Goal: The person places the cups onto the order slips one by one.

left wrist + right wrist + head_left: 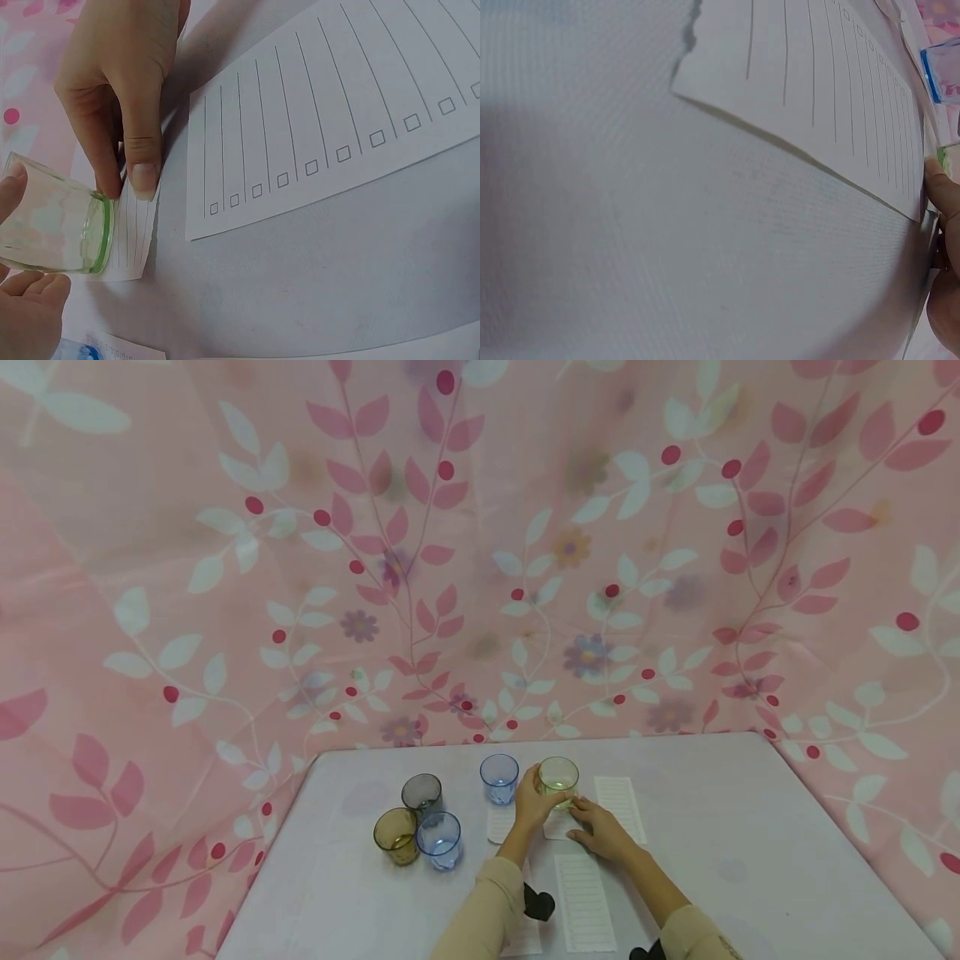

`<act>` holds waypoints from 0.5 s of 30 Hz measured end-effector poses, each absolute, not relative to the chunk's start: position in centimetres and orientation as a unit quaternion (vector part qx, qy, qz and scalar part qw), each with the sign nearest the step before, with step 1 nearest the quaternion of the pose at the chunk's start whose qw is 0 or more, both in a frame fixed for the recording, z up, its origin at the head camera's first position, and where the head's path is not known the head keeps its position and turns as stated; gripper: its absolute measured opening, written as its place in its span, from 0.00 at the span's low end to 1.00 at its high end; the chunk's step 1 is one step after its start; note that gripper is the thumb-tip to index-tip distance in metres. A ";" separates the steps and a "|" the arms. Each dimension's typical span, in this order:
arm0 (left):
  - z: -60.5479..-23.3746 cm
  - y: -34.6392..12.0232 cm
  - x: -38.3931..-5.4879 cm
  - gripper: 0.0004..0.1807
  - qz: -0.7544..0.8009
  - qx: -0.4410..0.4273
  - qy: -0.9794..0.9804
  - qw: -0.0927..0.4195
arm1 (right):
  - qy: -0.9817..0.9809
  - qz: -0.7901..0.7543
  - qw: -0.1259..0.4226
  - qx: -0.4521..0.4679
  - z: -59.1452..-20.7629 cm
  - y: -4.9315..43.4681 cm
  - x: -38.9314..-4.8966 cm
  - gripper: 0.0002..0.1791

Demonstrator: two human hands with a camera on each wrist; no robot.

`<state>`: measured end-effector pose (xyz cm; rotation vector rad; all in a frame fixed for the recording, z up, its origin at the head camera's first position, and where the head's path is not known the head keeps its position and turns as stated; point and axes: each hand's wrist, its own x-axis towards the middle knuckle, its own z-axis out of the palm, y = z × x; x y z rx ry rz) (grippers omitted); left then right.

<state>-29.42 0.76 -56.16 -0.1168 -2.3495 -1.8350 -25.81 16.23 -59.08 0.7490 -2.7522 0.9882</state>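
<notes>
My left hand [531, 802] grips a clear green-tinted drinking glass [558, 775] at the far middle of the table, fingers on both sides of its wall in the left wrist view. The glass stands over the far end of a white lined paper slip [556, 828]. Close to the glass base, my right hand [602, 833] has its thumb and forefinger extended down onto that slip; its fingertips [144, 180] touch the paper in the left wrist view. Left of my left hand, a blue glass [499, 778] stands at the end of another lined slip [499, 823].
At the left, a grey glass [422, 797], an amber glass [396, 837] and a second blue glass [439, 841] stand close together. More lined slips lie nearer me [585, 902] and right of the green glass [621, 806]. A floral curtain [480, 568] hangs behind the table.
</notes>
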 end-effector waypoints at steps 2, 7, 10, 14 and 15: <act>-56.1 0.7 -29.4 0.41 -0.610 -0.040 -0.787 0.082 | -0.909 0.328 0.064 0.250 -59.0 16.2 -25.8 0.25; -56.0 0.7 -29.2 0.43 -0.600 -0.035 -0.795 0.084 | -0.906 0.333 0.065 0.252 -59.1 16.2 -25.8 0.25; -55.8 0.7 -29.0 0.46 -0.600 -0.030 -0.796 0.076 | -0.907 0.332 0.065 0.253 -59.2 16.2 -25.9 0.25; -55.7 0.4 -28.6 0.47 -0.602 -0.037 -0.794 0.068 | -0.907 0.327 0.068 0.257 -59.3 16.2 -26.0 0.25; -55.6 0.3 -28.4 0.47 -0.596 -0.042 -0.799 0.070 | -0.907 0.328 0.067 0.257 -59.4 16.3 -26.0 0.25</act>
